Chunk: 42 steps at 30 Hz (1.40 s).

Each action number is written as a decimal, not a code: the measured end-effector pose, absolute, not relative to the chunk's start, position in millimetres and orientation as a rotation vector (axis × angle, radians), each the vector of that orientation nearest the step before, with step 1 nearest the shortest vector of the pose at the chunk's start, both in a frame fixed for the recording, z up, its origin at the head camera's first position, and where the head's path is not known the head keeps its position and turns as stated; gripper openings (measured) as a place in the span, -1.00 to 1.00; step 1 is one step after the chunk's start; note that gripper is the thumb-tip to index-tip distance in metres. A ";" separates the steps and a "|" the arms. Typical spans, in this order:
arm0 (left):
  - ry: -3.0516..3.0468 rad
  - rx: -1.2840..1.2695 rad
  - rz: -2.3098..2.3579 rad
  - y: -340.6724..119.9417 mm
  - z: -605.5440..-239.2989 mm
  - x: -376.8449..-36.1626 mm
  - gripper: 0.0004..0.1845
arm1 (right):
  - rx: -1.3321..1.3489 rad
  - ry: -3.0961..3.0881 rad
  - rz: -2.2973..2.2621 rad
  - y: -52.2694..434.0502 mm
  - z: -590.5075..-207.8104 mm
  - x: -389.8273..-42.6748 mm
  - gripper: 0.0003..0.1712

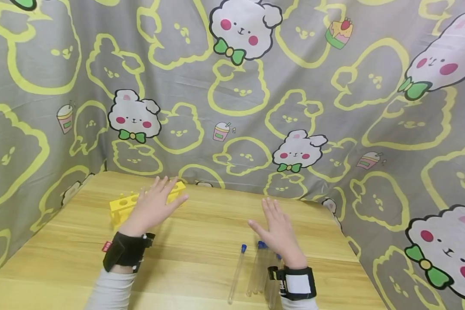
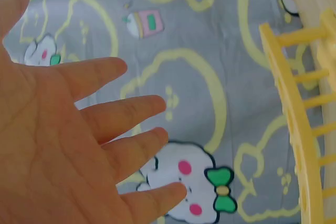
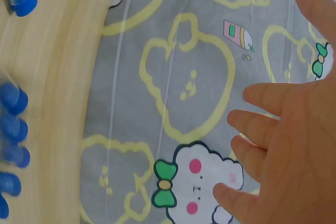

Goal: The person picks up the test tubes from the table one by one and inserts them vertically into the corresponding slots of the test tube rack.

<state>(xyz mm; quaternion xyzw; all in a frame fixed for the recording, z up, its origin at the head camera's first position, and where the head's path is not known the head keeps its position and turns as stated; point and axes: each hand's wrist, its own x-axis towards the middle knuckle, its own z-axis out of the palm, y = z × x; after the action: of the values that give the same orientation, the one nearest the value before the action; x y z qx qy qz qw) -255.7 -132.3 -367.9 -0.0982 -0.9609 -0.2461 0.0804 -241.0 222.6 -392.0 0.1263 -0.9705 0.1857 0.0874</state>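
My table (image 1: 201,267) smooth pale wood with a soft sheen, rack (image 1: 125,203) glossy yellow plastic, tubes (image 1: 236,273) clear and shiny with blue plastic caps (image 3: 12,100), backdrop (image 1: 333,107) matt printed cloth, wrist straps (image 1: 125,251) black fabric

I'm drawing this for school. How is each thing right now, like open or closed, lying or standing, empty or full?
left hand: open, fingers spread, holding nothing
right hand: open, holding nothing
yellow rack: standing on the table, visible holes empty
test tubes: lying flat, blue caps on
table: wooden, level
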 end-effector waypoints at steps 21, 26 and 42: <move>-2.831 -0.183 -1.016 -238.2 -389.7 -227.4 -0.05 | 0.884 -2.930 0.498 126.7 -391.2 -299.9 0.00; -2.849 -0.141 -1.079 -248.1 -402.5 -221.4 -0.06 | 0.986 -2.951 0.570 94.4 -395.7 -316.3 -0.01; -2.799 0.003 -1.399 -251.5 -430.4 -216.5 -0.09 | 0.824 -2.975 1.498 29.0 -431.4 -359.6 0.02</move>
<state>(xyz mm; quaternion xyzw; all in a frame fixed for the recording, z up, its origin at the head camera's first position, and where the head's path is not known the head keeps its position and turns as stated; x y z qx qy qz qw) -216.5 -251.5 -430.4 0.0009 -0.8944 -0.4471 0.0064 -359.6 29.0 -431.4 0.2376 -0.8580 0.4319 -0.1443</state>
